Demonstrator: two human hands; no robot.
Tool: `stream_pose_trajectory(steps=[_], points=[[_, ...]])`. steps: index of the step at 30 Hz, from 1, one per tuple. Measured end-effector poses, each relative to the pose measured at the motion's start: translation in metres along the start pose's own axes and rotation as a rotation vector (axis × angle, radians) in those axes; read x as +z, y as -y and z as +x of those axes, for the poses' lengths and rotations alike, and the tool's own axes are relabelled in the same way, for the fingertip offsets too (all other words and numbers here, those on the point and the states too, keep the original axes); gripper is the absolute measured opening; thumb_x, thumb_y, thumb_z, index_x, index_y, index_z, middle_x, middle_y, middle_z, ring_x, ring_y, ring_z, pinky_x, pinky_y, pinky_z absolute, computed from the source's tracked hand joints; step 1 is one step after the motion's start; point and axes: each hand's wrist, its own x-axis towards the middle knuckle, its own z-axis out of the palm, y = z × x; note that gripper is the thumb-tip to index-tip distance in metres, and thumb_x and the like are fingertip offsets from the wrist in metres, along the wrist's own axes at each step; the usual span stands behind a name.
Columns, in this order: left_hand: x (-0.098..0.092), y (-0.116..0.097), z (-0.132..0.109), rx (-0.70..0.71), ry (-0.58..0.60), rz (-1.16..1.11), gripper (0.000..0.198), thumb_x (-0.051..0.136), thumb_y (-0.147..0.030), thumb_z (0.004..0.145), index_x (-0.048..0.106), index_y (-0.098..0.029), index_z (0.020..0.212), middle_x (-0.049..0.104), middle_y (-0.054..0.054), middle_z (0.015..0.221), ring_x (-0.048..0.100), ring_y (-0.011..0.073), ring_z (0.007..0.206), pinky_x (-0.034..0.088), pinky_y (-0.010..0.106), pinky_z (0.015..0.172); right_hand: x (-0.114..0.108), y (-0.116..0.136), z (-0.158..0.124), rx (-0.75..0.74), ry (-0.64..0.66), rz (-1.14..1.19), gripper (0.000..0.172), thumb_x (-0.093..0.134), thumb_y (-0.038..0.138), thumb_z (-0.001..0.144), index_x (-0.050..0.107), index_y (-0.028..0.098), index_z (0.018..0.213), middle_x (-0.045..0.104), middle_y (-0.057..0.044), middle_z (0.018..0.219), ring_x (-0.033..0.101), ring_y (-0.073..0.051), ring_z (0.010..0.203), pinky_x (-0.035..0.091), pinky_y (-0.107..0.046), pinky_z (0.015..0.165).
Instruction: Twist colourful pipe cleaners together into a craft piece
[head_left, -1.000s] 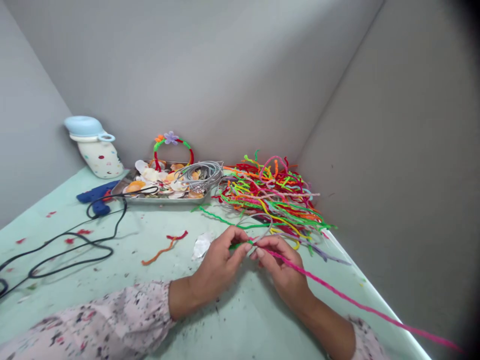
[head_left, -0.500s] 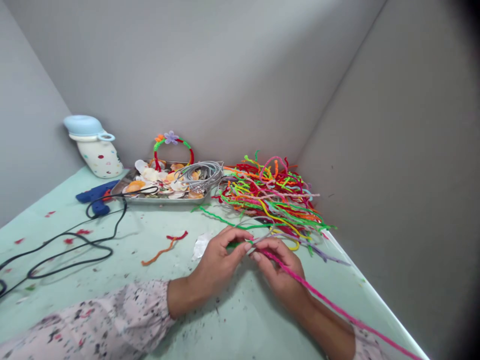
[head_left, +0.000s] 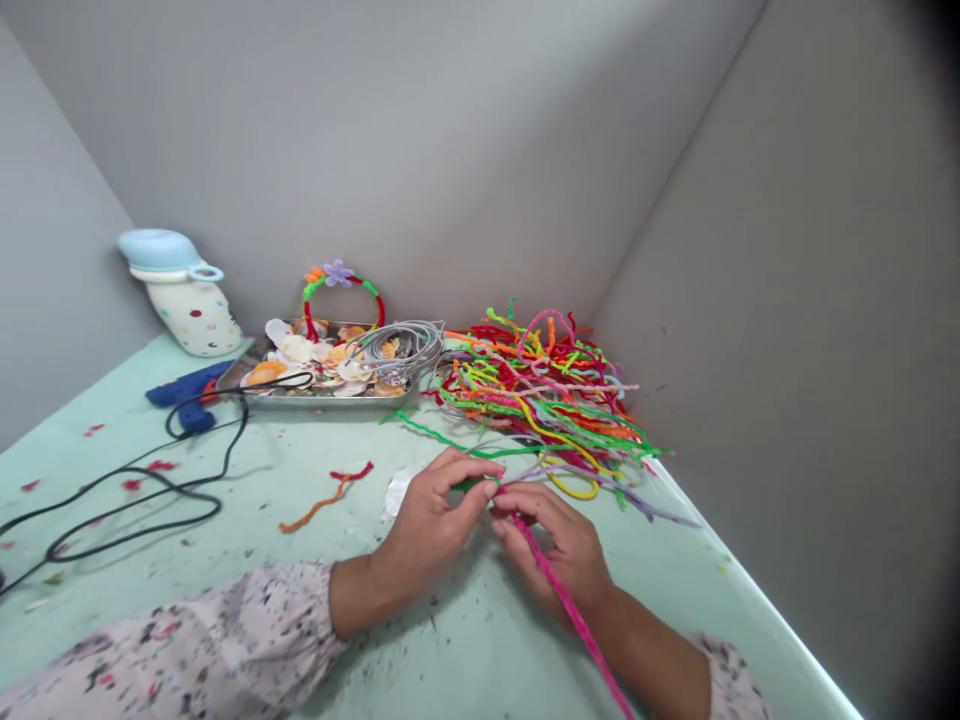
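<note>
My left hand [head_left: 431, 520] pinches a green fuzzy pipe cleaner [head_left: 471, 487] between thumb and fingertips. Close against it, my right hand [head_left: 559, 550] grips a pink pipe cleaner [head_left: 574, 608], whose long tail runs down over the right wrist to the bottom edge. The two strands meet at the fingertips, where the fingers hide the exact joint. A thin grey wire arcs just beyond the hands; how it runs between the fingers cannot be made out.
Behind lies a heap of coloured pipe cleaners [head_left: 540, 390]. A metal tray [head_left: 330, 402] holds shells, coiled grey wire [head_left: 405, 345] and a flowered hoop [head_left: 381, 305]. Leftward are a blue glue gun [head_left: 191, 388], black cord [head_left: 150, 520], a bottle [head_left: 195, 310] and an orange-red twisted piece [head_left: 322, 505].
The pink tail has swung from the lower right toward the middle bottom. My right hand has turned slightly and moved a little left, while my left hand keeps its pinch.
</note>
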Motion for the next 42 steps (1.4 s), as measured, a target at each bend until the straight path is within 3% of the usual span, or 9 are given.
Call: stream_pose_trajectory(steps=[30, 35, 42], points=[[0.001, 0.000, 0.000, 0.110, 0.030, 0.038, 0.024, 0.051, -0.016, 0.092, 0.071, -0.021, 0.103, 0.059, 0.005, 0.086, 0.057, 0.0159, 0.085, 0.046, 0.028, 0.077, -0.001, 0.002, 0.000, -0.028, -0.070, -0.113, 0.024, 0.060, 0.012, 0.084, 0.060, 0.024, 0.105, 0.072, -0.004, 0.093, 0.070, -0.016, 0.085, 0.058, -0.025, 0.075], [0.000, 0.000, -0.001, 0.100, 0.029, 0.056, 0.022, 0.052, -0.020, 0.092, 0.070, -0.023, 0.104, 0.061, 0.005, 0.088, 0.057, 0.0165, 0.086, 0.047, 0.028, 0.077, -0.003, -0.004, -0.002, 0.003, -0.080, -0.234, 0.026, 0.059, 0.016, 0.086, 0.058, 0.025, 0.110, 0.073, -0.002, 0.092, 0.070, -0.015, 0.073, 0.058, -0.026, 0.069], [-0.002, -0.002, -0.001, 0.078, 0.032, 0.055, 0.021, 0.053, -0.020, 0.091, 0.070, -0.023, 0.103, 0.063, 0.004, 0.089, 0.058, 0.0168, 0.088, 0.045, 0.028, 0.080, -0.010, -0.013, 0.002, -0.108, -0.064, -0.390, 0.033, 0.062, 0.018, 0.085, 0.057, 0.025, 0.117, 0.073, -0.004, 0.093, 0.069, -0.017, 0.073, 0.056, -0.028, 0.070]])
